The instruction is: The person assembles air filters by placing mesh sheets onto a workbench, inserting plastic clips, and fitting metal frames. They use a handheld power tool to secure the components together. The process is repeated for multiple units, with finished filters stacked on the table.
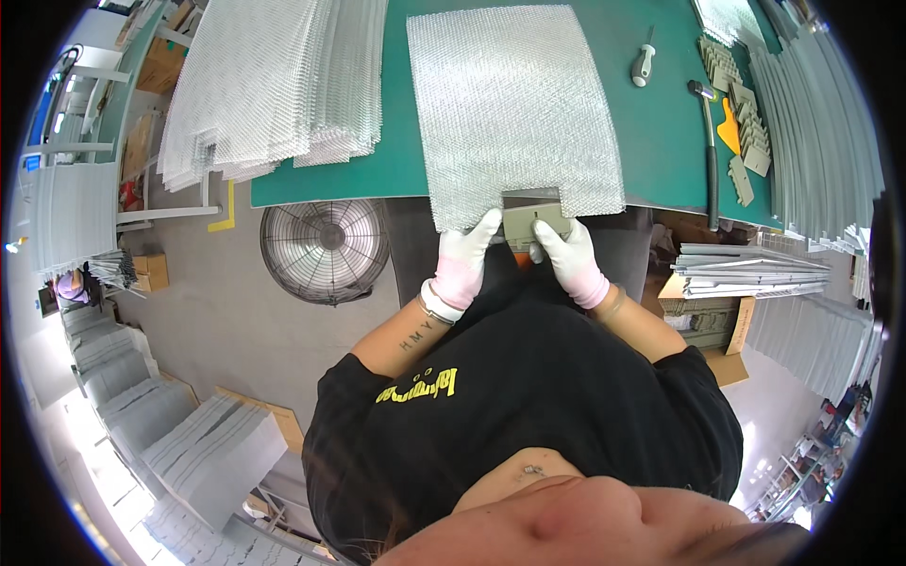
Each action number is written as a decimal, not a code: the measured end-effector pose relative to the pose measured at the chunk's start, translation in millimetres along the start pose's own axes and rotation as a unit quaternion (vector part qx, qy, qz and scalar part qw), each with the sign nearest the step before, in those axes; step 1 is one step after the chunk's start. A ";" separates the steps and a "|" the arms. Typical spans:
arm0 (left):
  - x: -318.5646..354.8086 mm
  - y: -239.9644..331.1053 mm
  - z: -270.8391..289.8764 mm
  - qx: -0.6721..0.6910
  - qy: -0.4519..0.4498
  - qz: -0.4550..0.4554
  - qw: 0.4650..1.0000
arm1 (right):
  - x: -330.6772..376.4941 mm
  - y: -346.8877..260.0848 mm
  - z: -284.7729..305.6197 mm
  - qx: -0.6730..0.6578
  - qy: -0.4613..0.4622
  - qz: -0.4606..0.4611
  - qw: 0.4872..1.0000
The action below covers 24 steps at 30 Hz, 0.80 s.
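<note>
A silver mesh sheet with a notch in its near edge lies on the green table, its near end overhanging the edge. My left hand, in a white and pink glove, is closed on the sheet's near left tab, thumb on top; the other fingers are mostly hidden beneath. My right hand, gloved alike, pinches a flat beige plastic plate between thumb and fingers. That plate sits at the notch, between my two hands; whether it is joined to the mesh I cannot tell.
Stacked mesh sheets cover the table's left. To the right lie a screwdriver, a hammer, an orange-yellow flat piece and several beige plates. A floor fan stands below left; metal strips and an open carton stand right.
</note>
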<state>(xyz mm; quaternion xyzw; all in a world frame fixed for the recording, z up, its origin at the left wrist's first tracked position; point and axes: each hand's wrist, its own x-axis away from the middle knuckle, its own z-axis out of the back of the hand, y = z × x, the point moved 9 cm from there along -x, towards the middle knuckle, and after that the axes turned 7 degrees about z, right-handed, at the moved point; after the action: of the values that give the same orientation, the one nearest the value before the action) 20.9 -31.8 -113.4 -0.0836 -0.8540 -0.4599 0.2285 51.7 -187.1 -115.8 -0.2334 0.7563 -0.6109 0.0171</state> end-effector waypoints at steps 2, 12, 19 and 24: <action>5.7 0.8 -6.6 0.052 -0.012 0.034 0.998 | 3.1 -12.4 -3.4 0.018 0.020 0.013 1.000; 5.5 -12.1 -0.6 -0.054 -0.008 0.076 0.996 | -3.6 5.2 -3.2 -0.028 -0.012 -0.021 0.999; -2.2 -32.8 -12.3 -0.109 -0.057 0.107 0.987 | 4.5 -2.9 21.5 -0.104 0.213 0.079 0.968; -0.4 -29.1 -10.8 -0.117 -0.072 0.110 0.984 | 7.9 -5.3 40.6 -0.064 0.178 0.029 0.982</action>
<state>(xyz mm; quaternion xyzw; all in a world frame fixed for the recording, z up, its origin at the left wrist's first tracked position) 14.3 -57.0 -130.2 -0.2359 -0.7942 -0.5215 0.2040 59.1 -228.0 -119.0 -0.0993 0.7910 -0.5926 -0.1150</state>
